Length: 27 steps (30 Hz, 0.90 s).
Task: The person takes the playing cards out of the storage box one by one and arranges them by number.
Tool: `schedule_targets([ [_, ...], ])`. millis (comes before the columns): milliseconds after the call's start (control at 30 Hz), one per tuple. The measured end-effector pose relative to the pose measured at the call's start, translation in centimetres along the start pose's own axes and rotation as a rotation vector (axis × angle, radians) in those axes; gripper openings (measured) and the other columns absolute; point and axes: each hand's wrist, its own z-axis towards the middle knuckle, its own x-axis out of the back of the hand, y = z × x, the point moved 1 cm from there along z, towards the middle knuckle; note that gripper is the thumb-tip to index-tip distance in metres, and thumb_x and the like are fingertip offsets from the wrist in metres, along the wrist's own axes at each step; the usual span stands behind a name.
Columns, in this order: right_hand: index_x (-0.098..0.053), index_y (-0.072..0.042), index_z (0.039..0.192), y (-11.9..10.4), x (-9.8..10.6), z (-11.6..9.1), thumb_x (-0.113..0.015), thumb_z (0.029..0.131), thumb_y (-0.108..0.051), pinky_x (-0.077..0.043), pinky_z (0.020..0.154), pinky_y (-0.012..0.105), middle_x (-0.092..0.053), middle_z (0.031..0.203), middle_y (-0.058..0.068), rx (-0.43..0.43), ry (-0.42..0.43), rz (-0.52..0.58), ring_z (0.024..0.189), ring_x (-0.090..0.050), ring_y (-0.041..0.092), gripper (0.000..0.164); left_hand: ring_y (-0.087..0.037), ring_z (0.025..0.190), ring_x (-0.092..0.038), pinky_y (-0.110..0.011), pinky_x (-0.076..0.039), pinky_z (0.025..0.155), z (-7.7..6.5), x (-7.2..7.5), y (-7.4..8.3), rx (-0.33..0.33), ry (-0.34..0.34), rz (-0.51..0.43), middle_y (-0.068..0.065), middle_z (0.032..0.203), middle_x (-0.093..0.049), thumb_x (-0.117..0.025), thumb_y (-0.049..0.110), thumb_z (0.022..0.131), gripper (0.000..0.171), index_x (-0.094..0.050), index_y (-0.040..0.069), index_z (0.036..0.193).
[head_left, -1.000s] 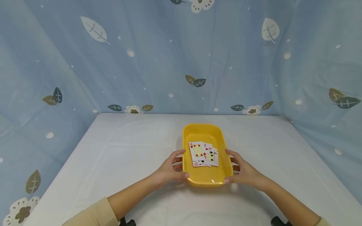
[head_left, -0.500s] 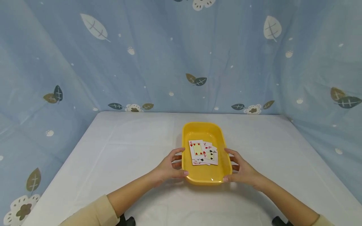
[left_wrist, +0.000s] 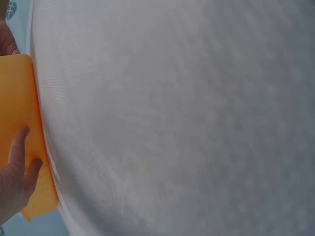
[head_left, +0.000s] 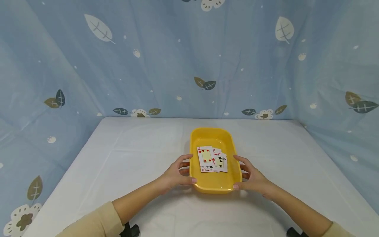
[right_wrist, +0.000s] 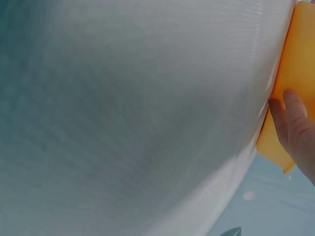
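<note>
Head view: left hand (head_left: 174, 174) and right hand (head_left: 254, 178) rest spread fingers against opposite sides of a yellow tray (head_left: 215, 183) on the bench (head_left: 142, 148); overlapping playing cards (head_left: 211, 159) lie inside. Left wrist view: extended fingers touch the tray's outer wall. Right wrist view: likewise.

Yellow tray (head_left: 213, 184): a touch farther to the person's left and away than a second ago.
Playing cards (head_left: 212, 159): carried along with it.
Left hand (head_left: 176, 172) and right hand (head_left: 251, 177): moved the same slight way.
Beige sleeves (head_left: 94, 222): a little more in view.
</note>
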Motion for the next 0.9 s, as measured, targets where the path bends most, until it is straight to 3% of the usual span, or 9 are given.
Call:
schedule_targets([
  [200,-0.021,-0.021,0.148,0.1,0.0,0.0,-0.081,0.074,-0.017,-0.049,0.093,0.046,-0.033,0.143,0.027,-0.007,0.013,0.012,0.119,-0.05,0.038,0.095,-0.036,0.127,-0.045,-0.04,-0.049,0.094,0.3,0.1,0.0,-0.027,0.023,0.094,-0.019,0.141,-0.041,-0.08,0.008,0.073,0.084,-0.035,0.013,0.143],
  [367,-0.021,-0.02,0.148,0.2,0.0,0.0,-0.081,0.074,-0.017,-0.05,0.092,0.045,-0.033,0.142,0.028,-0.004,0.008,0.019,0.118,-0.051,0.037,0.096,-0.033,0.123,-0.05,-0.037,-0.05,0.094,0.7,0.6,0.2,-0.033,0.015,0.086,-0.019,0.139,-0.044,-0.079,0.006,0.075,0.077,-0.039,0.008,0.141],
  [533,-0.021,-0.02,0.148,0.2,-0.1,0.1,-0.081,0.074,-0.016,-0.051,0.091,0.045,-0.033,0.142,0.028,0.006,0.008,0.016,0.118,-0.051,0.038,0.095,-0.028,0.119,-0.054,-0.034,-0.05,0.093,1.4,1.8,0.7,-0.052,0.015,0.102,-0.016,0.133,-0.051,-0.077,0.007,0.077,0.066,-0.046,0.003,0.136],
  [767,-0.022,-0.022,0.147,0.0,-0.3,0.2,-0.082,0.072,-0.018,-0.051,0.09,0.045,-0.034,0.142,0.026,-0.025,0.032,-0.004,0.119,-0.05,0.039,0.096,-0.022,0.107,-0.059,-0.031,-0.052,0.089,2.0,3.9,2.3,-0.11,0.07,0.22,-0.014,0.122,-0.059,-0.078,0.01,0.077,0.061,-0.051,0.004,0.132],
  [900,-0.022,-0.023,0.147,-0.1,-0.3,0.1,-0.082,0.072,-0.019,-0.051,0.09,0.045,-0.034,0.143,0.026,-0.039,0.041,-0.013,0.119,-0.05,0.039,0.097,-0.022,0.101,-0.057,-0.028,-0.053,0.085,2.2,4.9,3.5,-0.162,0.027,0.251,-0.018,0.119,-0.058,-0.078,0.009,0.077,0.06,-0.053,0.007,0.131],
])
